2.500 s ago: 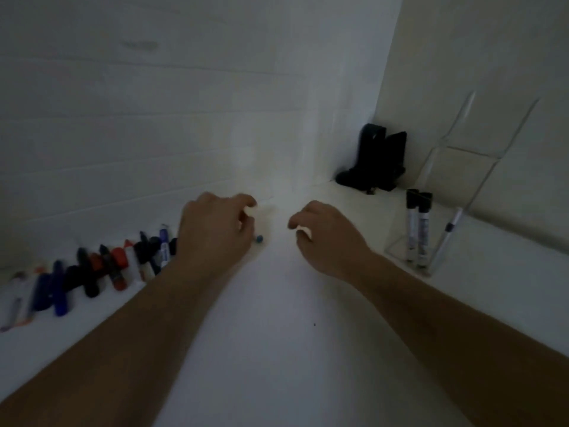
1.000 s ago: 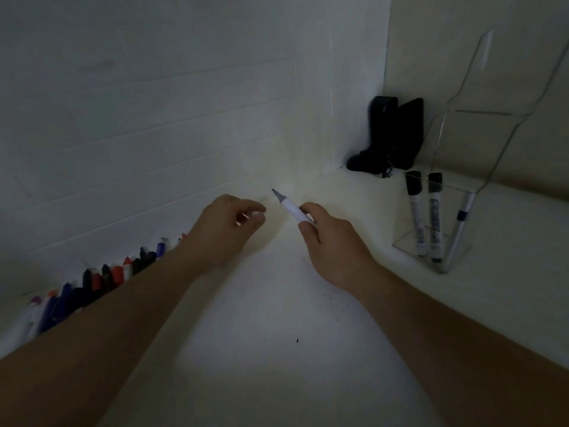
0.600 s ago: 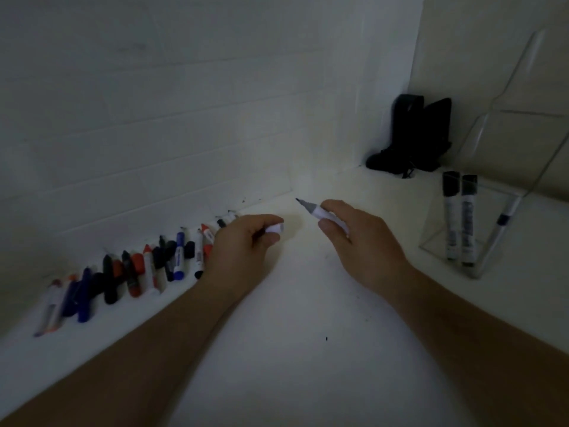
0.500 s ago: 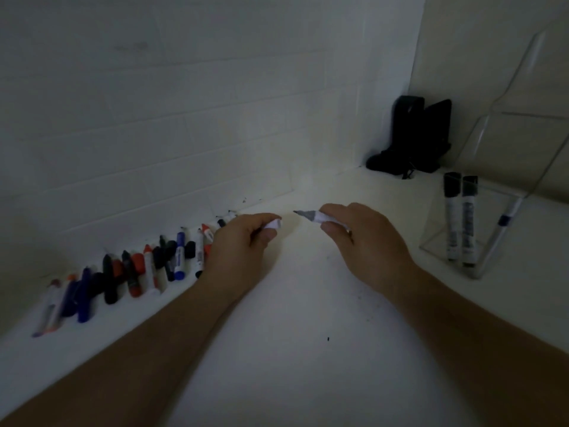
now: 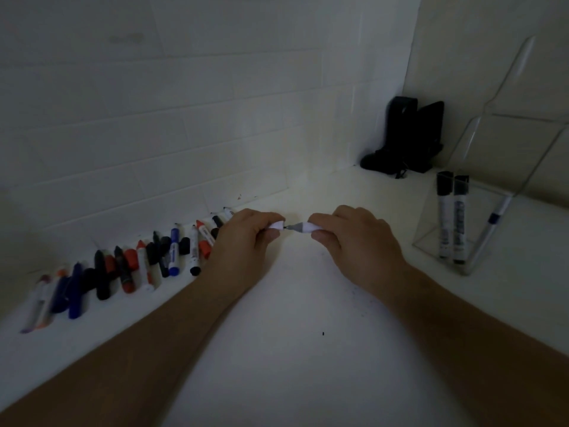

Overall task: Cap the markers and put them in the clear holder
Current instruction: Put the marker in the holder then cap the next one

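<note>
Change: since half a second ago the marker's tip has closed the gap and now meets the mouth of the cap.
Marker (image 5: 303,227): pinched in the right hand (image 5: 354,241), grey tip pointing left, held just above the white counter (image 5: 292,349).
Cap (image 5: 276,226): white, pinched between thumb and fingers of the left hand (image 5: 243,241).
Clear holder (image 5: 431,241): at right, three capped markers (image 5: 452,220) standing inside.
Loose markers (image 5: 138,260): a row along the tiled wall (image 5: 184,118), left.
Black object (image 5: 406,140): in the corner.
</note>
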